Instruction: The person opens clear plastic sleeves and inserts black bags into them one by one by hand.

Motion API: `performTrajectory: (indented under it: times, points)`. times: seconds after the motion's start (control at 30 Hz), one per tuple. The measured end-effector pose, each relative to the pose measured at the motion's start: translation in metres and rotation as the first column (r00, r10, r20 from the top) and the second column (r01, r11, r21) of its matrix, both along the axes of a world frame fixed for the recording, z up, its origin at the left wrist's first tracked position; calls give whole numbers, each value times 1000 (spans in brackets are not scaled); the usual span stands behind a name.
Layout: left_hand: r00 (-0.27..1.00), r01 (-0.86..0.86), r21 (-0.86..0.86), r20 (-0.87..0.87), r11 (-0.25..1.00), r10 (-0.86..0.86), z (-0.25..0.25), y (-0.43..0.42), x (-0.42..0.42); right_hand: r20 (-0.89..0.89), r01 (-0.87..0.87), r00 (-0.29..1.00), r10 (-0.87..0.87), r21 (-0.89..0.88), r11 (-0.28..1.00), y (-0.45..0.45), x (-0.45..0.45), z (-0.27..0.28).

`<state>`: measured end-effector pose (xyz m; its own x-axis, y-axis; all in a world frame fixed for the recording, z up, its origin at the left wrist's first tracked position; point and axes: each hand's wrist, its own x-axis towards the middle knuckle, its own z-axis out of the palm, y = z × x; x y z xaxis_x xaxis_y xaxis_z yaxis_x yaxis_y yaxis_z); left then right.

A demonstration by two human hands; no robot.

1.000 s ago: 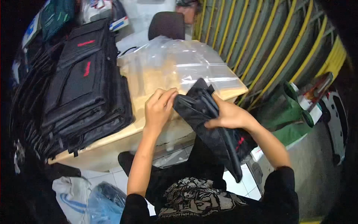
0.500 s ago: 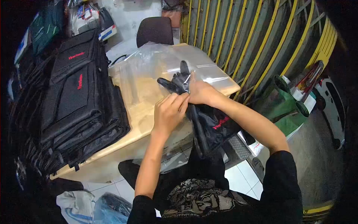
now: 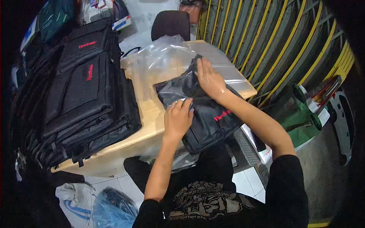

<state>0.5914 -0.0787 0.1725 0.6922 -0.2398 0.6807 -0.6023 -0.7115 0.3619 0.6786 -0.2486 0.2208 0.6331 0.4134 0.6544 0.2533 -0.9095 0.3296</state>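
Observation:
A black bag [image 3: 201,133] with red ViewSonic lettering lies at a slant across the table's near edge, with clear plastic around it. My right hand [image 3: 212,81] rests on the upper part of the bag, its fingers stretched out flat over the plastic. At the bag's left edge, my left hand [image 3: 178,121] has its fingers bent and closed on the clear plastic sleeve [image 3: 173,91]. The glossy film over the dark fabric makes its exact edges hard to follow.
A tall stack of black ViewSonic bags [image 3: 81,98] covers the left of the wooden table [image 3: 152,119]. Clear plastic sleeves [image 3: 159,57] lie at the back. Beyond stand a dark chair [image 3: 170,26] and a yellow-grey folding gate [image 3: 273,41]. A green bag [image 3: 300,110] sits right.
The black bag's top, bunched up between both hands before, now lies spread flat. My right hand has gone from a closed grip to flat on it. My view has shifted slightly.

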Motion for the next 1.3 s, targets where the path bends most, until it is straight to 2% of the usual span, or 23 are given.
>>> performTrajectory:
  times: [0.03,0.13,0.17,0.2,0.27,0.33,0.37,0.4,0.47,0.5,0.53,0.57,0.6,0.63,0.67,0.73,0.83,0.9,0.97,1.03,1.1,1.2,1.3]
  points:
    - [999,-44,11,-22,999,44,-6,-3,0,67,-61,995,69,-108,992,0,-2,-1]
    - [996,-85,22,41,996,84,-21,-8,3,-14,-224,968,251,-502,835,-18,-16,3]
    - [994,-86,30,77,996,83,-22,-10,2,-171,-344,939,298,-459,819,-22,-17,0]
    - [995,-76,33,70,997,73,-25,-11,2,-157,-336,942,297,-462,821,-26,-26,-4]
    - [996,-63,39,67,997,60,-28,-12,3,-302,-278,933,197,-252,927,-28,-54,-13]
    - [994,-44,-2,100,999,44,-30,-13,3,-505,-310,858,96,-358,881,-26,-99,11]
    - [993,-56,-3,101,998,56,-32,-13,2,-619,-370,747,243,-84,925,-33,-121,11]
    - [992,-69,-6,103,998,69,-32,-14,4,-673,-378,618,406,198,904,-42,-143,11]
    - [988,-54,-23,144,998,57,-28,-15,5,-618,-13,677,399,532,847,-53,-196,28]
    - [987,-48,-29,150,998,52,-29,-15,5,-381,38,887,261,623,782,-63,-210,18]
    - [987,-40,-32,152,999,44,-30,-14,4,-125,51,991,56,713,699,-70,-222,3]
    - [985,-25,-54,168,998,33,-29,-15,3,-149,172,985,-87,819,547,-75,-228,-18]
    - [994,-12,-50,109,999,18,-31,-12,2,-235,254,967,-101,921,294,-94,-234,-77]
    - [993,34,-55,117,998,-28,-29,-10,0,-246,298,931,269,939,-173,-89,-247,-95]
    - [989,81,-61,131,995,-72,-23,-9,0,-46,426,821,569,712,-558,-77,-250,-98]
    - [981,133,19,139,991,-134,-10,-7,-5,274,459,684,676,559,-690,-41,-246,-92]
    - [961,202,133,166,970,-223,-1,-9,-14,111,550,668,736,593,-589,-29,-223,-89]
    - [945,212,182,213,960,-249,6,-11,-13,46,458,728,684,710,-535,-16,-214,-78]
    - [931,282,158,194,946,-309,21,-16,-22,-3,387,774,633,794,-469,0,-208,-53]
    - [914,348,161,159,923,-373,35,-18,-34,-2,406,743,670,797,-448,4,-193,-48]
    - [923,329,128,167,936,-348,41,-20,-45,-13,401,738,674,812,-423,6,-178,-45]
    - [933,245,133,238,960,-271,49,-21,-48,34,390,796,604,735,-554,17,-160,-53]
    - [907,238,107,331,965,-261,51,-21,-38,45,389,803,594,716,-580,26,-155,-43]
